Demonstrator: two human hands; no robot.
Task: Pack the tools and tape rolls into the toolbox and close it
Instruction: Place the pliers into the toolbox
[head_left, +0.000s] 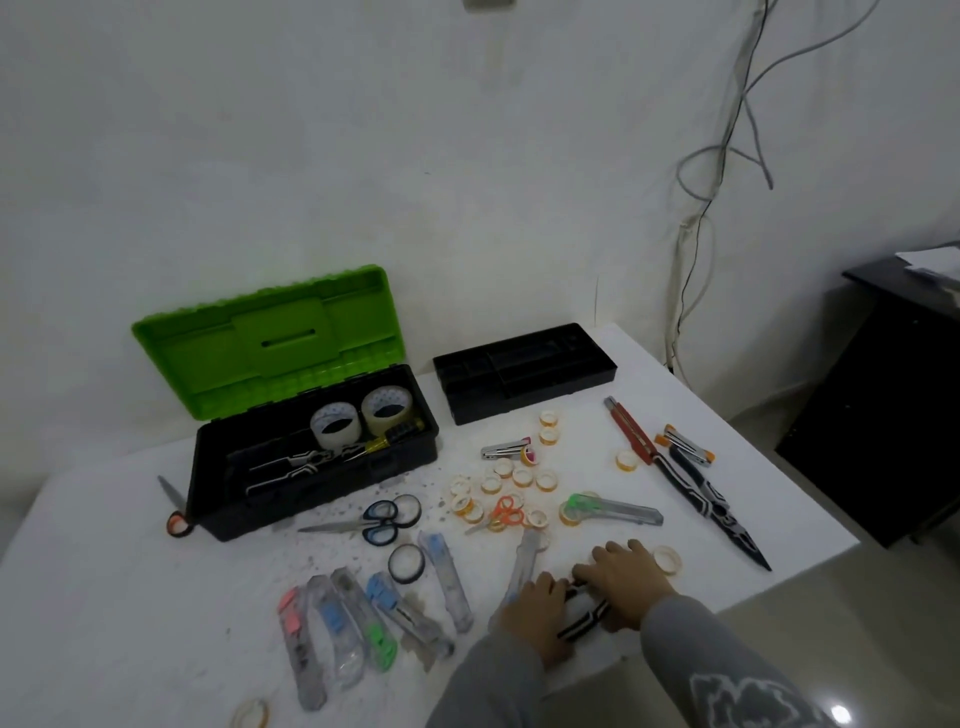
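Hazards

Table (130, 597): near edge just beside both hands; risk of a drop to the floor on any slip during the lift

Toolbox (311, 483): open at the far left, green lid (270, 343) upright, two large tape rolls (387, 410) already inside. Liable to fall shut if knocked during loading; unlikely to close over loosely piled contents

Striped-handle tool (584, 618): at the near edge, well apart from the toolbox. Left hand (535, 608): fingers curled round it. Right hand (623, 577): laid over the far end, fingers bent. Possible pinch between the handles if squeezed

Utility knives (363, 618): in a row left of the hands; cut risk from any extended blade

Small tape rolls (519, 478): scattered mid-table; apt to roll off if swept by a sleeve

Not readable

Black tray (524, 371): compartments too dark to check

Scissors (174, 504) at the toolbox's left end: partly hidden behind it

Tool head: covered by both hands

Right-hand grip: under the palm, impossible to tell whether closed on the tool

Knife blades: too small to judge
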